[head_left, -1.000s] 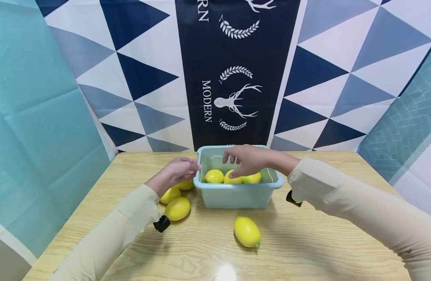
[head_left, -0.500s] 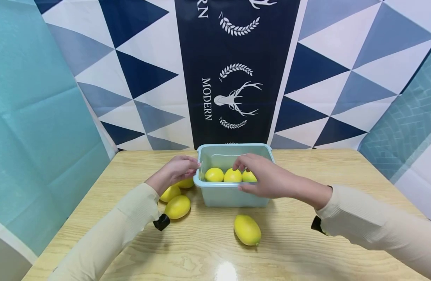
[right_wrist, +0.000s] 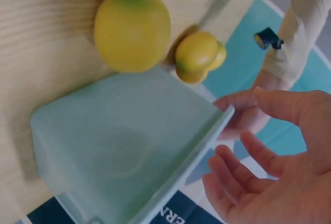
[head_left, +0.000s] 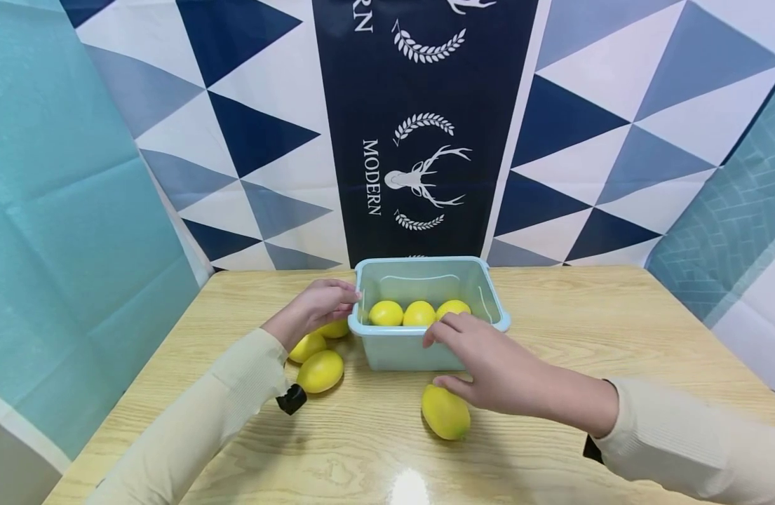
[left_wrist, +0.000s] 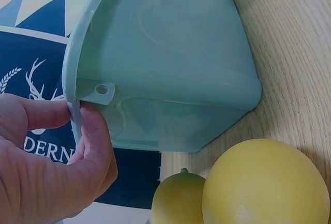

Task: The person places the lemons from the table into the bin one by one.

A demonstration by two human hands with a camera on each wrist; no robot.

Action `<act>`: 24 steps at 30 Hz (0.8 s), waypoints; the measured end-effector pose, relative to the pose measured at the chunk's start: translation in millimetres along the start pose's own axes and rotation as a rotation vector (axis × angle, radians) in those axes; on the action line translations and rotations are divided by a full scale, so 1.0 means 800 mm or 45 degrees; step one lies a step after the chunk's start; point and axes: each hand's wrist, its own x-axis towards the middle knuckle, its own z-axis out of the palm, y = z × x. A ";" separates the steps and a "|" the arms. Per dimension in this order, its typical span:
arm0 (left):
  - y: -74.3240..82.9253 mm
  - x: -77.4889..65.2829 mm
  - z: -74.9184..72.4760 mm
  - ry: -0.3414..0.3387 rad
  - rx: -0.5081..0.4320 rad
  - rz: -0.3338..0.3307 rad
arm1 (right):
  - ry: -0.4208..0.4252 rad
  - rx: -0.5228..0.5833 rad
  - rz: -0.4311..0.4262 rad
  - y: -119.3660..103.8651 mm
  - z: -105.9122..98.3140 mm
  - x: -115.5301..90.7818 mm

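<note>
Head view looks down on a light blue bin (head_left: 419, 353) that stands upright on a wooden table (head_left: 583, 322), one long side toward the person. Inside it, three yellow lemons (head_left: 419, 313) lie in a row just behind the near wall, which hides their lower parts; behind them the far wall (head_left: 419, 275) carries a pale curved line. The left hand (head_left: 320, 301) pinches the bin's left rim — the left wrist view shows the thumb on one side of the edge and a finger on the other, right beside a small tab with a hole (left_wrist: 102, 89). More lemons are outside the bin: a cluster of lemons (head_left: 320, 372) sits on the table by its left end, partly covered by the left hand, and a single lemon (head_left: 447, 415) lies in front of the near wall. The right hand (head_left: 494, 368) hangs over the space between that lemon and the bin's front right corner, grasping nothing, its fingers loosely bent and the thumb held wide of them. From the right wrist it appears clear of bin and fruit alike. Behind the table hangs a patterned cloth (head_left: 419, 98) with triangles and a deer's head.
</note>
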 end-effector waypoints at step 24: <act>0.001 -0.001 0.001 0.015 0.002 -0.011 | -0.216 0.096 0.129 0.012 0.071 -0.017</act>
